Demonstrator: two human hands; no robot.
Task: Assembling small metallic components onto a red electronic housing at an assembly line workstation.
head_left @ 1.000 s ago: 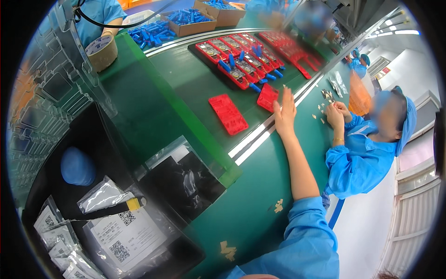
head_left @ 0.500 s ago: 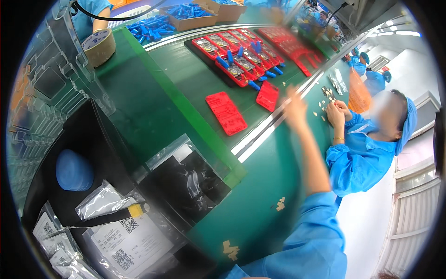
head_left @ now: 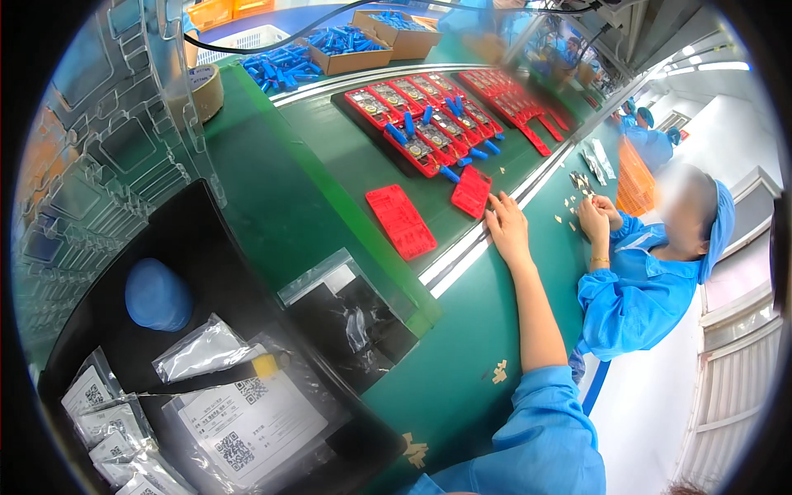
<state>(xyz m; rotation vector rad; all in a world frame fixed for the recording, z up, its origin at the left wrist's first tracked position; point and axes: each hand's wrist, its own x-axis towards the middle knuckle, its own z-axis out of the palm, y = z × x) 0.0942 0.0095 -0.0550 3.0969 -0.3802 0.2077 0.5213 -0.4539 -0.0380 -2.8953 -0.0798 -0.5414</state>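
My right hand [head_left: 508, 229] lies palm down over the pale metal rail at the belt's edge. Its fingers are apart, and nothing shows in them. Right by the fingertips is a red plastic shell [head_left: 472, 193], tilted on the green belt; I cannot tell whether they touch. Another red shell [head_left: 400, 221] lies flat to its left. Beyond stand rows of red shells [head_left: 421, 153] with circuit boards inside, and small blue cylinders [head_left: 450, 174], like battery cells, attached or lying among them. My left hand is out of view.
A co-worker's hands [head_left: 596, 218] work over small pale pieces at right. Boxes [head_left: 356, 63] of blue cylinders stand at the back. Left are a tape roll [head_left: 207, 92], a black bin [head_left: 91, 318] holding bagged labels and a blue round object, and clear plastic trays [head_left: 124, 148].
My right hand, blurred before, has drawn slightly left and down to the rail beside the tilted red shell. The view has shifted a little; the shells stay in place.
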